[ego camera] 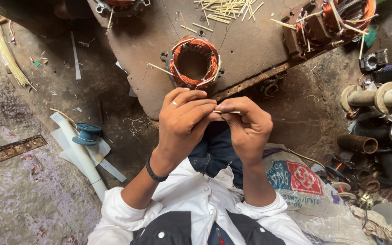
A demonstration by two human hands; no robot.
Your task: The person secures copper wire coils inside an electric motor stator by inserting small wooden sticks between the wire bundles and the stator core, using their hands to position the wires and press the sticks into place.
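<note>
Copper-wound stator (pixel 193 62) sits beyond both hands (pixel 214 120) pinching one thin stick (pixel 227 111).

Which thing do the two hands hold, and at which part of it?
A thin pale stick, pinched between the fingertips of the left hand and right hand, near its left end.

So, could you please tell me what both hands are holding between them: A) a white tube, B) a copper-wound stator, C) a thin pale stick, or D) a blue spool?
C: the left hand and right hand pinch a thin pale stick between their fingers.
</note>
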